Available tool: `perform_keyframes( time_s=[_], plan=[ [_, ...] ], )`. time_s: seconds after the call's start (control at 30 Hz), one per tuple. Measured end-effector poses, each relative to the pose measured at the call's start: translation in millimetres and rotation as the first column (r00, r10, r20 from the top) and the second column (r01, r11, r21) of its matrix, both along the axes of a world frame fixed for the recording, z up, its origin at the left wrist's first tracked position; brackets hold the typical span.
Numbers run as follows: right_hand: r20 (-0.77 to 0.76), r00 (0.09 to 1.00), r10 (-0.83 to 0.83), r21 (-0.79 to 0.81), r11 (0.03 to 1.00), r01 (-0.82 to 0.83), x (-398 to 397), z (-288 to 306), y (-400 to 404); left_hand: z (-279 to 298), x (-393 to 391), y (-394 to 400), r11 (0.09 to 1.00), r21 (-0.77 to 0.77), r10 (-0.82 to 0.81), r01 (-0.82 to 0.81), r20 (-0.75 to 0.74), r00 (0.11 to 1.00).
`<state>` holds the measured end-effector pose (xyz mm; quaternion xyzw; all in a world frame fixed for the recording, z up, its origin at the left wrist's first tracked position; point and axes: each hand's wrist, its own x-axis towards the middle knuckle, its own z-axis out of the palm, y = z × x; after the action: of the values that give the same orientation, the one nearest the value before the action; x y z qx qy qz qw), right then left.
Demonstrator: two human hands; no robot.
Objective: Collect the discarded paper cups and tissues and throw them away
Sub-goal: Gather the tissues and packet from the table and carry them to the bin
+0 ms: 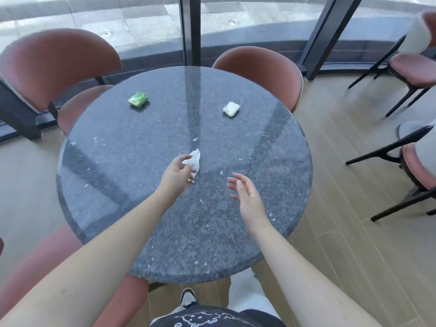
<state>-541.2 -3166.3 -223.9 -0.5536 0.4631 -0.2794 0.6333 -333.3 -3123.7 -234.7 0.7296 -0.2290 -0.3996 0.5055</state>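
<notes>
Above the table (146, 227) centre, the left hand (175, 174) is pinching a crumpled tissue (194, 160) between curled fingers. Right of it, the right hand (245, 194) is hovering with fingers spread, holding nothing.

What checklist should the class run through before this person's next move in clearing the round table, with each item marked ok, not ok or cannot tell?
1. Left hand grips the crumpled tissue: ok.
2. Right hand free for another pickup: ok, open and holding nothing.
3. Table cleared: not ok; a green packet and a white packet lie at the far side.
4. Packets are rubbish: cannot tell.
5. Paper cups located: not ok, none in view.
6. Bin located: not ok, none in view.
</notes>
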Motion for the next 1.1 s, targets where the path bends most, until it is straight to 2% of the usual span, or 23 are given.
perform_keyframes(
  time_s=[0.2, 0.3, 0.5, 0.67, 0.83, 1.0, 1.1],
  plan=[
    [0.002, 0.990, 0.138, 0.050, 0.989, -0.138, 20.0, -15.6, -69.2, -30.1, 12.8, -36.6, 0.984, 0.123, 0.099, -0.126, 0.210, 0.973],
    [0.004, 0.978, 0.210, 0.053, 0.976, -0.210, 28.0, -18.3, -107.5, -42.9, 19.4, -52.3, 0.959, 0.231, 0.080, -0.163, 0.329, 0.941],
    [-0.008, 0.948, 0.319, 0.063, 0.946, -0.318, 42.8, -30.3, -162.8, -64.7, 18.5, -66.3, 0.913, 0.379, 0.000, -0.153, 0.375, 0.927],
    [-0.028, 0.939, 0.344, 0.082, 0.937, -0.341, 57.7, -46.8, -181.5, -80.6, 17.1, -70.1, 0.913, 0.397, -0.092, -0.088, 0.413, 0.906],
    [-0.054, 0.940, 0.337, 0.081, 0.940, -0.332, 74.1, -57.3, -183.8, -94.3, 21.8, -68.8, 0.924, 0.377, -0.263, 0.058, 0.517, 0.814],
    [-0.057, 0.951, 0.305, 0.092, 0.950, -0.299, 85.9, -64.3, -186.2, -111.5, 23.2, -65.7, 0.913, 0.407, -0.312, 0.037, 0.637, 0.705],
    [-0.071, 0.951, 0.300, 0.088, 0.952, -0.294, 93.6, -66.8, -193.5, -120.9, 20.8, -61.7, 0.946, 0.323, -0.232, -0.019, 0.719, 0.656]
  ],
)
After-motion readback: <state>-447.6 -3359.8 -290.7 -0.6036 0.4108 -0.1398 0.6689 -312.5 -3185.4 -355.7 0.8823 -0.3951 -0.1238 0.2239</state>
